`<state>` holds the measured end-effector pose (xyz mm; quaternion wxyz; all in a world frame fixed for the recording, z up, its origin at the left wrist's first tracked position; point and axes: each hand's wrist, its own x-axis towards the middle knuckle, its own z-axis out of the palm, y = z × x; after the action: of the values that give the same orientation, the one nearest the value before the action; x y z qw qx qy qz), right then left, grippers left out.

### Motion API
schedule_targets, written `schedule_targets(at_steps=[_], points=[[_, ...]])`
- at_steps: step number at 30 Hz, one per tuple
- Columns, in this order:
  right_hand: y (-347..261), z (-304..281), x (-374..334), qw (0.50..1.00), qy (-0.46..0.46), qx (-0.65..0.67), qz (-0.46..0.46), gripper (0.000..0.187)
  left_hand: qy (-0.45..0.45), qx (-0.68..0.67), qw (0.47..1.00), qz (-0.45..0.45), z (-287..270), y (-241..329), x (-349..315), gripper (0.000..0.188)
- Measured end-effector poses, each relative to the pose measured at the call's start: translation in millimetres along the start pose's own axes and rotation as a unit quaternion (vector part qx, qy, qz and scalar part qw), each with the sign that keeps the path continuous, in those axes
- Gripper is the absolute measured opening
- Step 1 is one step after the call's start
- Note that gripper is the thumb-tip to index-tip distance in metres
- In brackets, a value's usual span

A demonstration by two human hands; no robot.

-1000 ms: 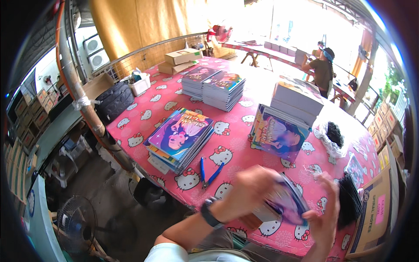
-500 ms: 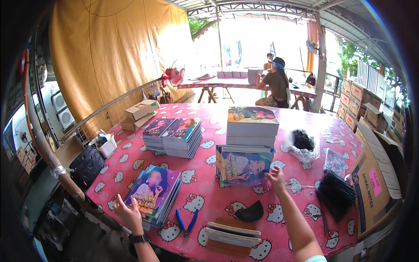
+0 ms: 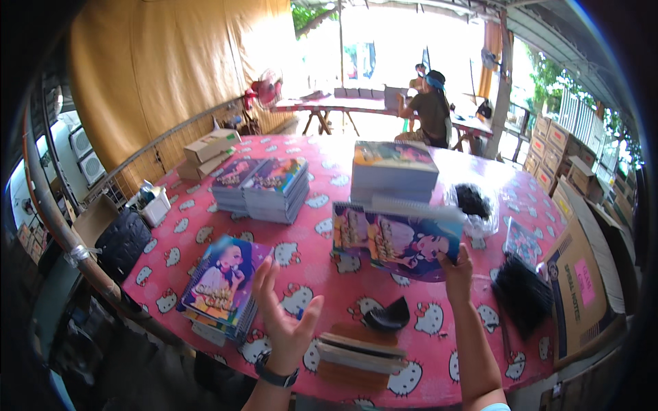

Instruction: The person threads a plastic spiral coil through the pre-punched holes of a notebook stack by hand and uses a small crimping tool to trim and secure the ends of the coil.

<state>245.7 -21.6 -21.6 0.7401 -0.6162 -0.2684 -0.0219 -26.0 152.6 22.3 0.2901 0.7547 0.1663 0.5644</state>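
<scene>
Pink cartoon-cat-print surface [image 3: 322,272], bright at its far side. Open carton [image 3: 569,323] at its right edge, black coils [image 3: 524,296] just beside. Tall stack of books [image 3: 394,181] toward the far side; notebook pile [image 3: 221,282] at near left. Spiral notebook [image 3: 415,241] in front of the tall stack, binding uppermost, overlapping a second notebook [image 3: 348,227]; contact between the two, cannot tell. Right hand [image 3: 460,275]: fingers closed on its lower right corner. Left hand [image 3: 284,327]: fingers spread wide, nothing in them, between pile and brown board [image 3: 343,378]. Smallest: black curved piece [image 3: 387,316] behind the board.

Handling, my judgement: one-corner grip lets the notebook swing; support the opposite edge with the left, keep the coil from snagging its neighbour.
</scene>
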Motion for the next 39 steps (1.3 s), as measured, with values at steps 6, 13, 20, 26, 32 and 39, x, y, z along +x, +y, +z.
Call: schedule_targets(at_steps=[6, 13, 20, 26, 32, 39], points=[[-103.8, -6.9, -125.1, 0.981, -0.026, 0.194, -0.011, 0.026, -0.16, -0.393, 0.87, -0.253, 15.6, -3.2, -24.5, 0.046], [-107.0, -26.2, -158.2, 0.969, -0.213, -0.118, -0.05, 0.012, -0.149, -0.362, 0.908, -0.147, -11.6, -11.1, -38.3, 0.02], [-77.0, -29.6, -163.1, 0.922, -0.309, -0.231, -0.048, 0.04, -0.159, -0.349, 0.887, -0.258, -31.5, -44.8, -67.5, 0.036], [-40.0, -102.6, -84.3, 0.961, -0.007, -0.275, -0.031, 0.029, -0.109, -0.358, 0.904, -0.208, -2.2, -11.6, -70.3, 0.035], [33.4, -205.6, -68.6, 0.72, 0.085, -0.683, 0.081, 0.024, -0.04, -0.365, 0.909, -0.197, 27.0, -12.1, -63.9, 0.018], [20.3, -192.9, -61.6, 0.742, 0.088, -0.665, 0.016, 0.013, -0.118, -0.339, 0.888, -0.286, 11.7, -17.4, -44.3, 0.034]])
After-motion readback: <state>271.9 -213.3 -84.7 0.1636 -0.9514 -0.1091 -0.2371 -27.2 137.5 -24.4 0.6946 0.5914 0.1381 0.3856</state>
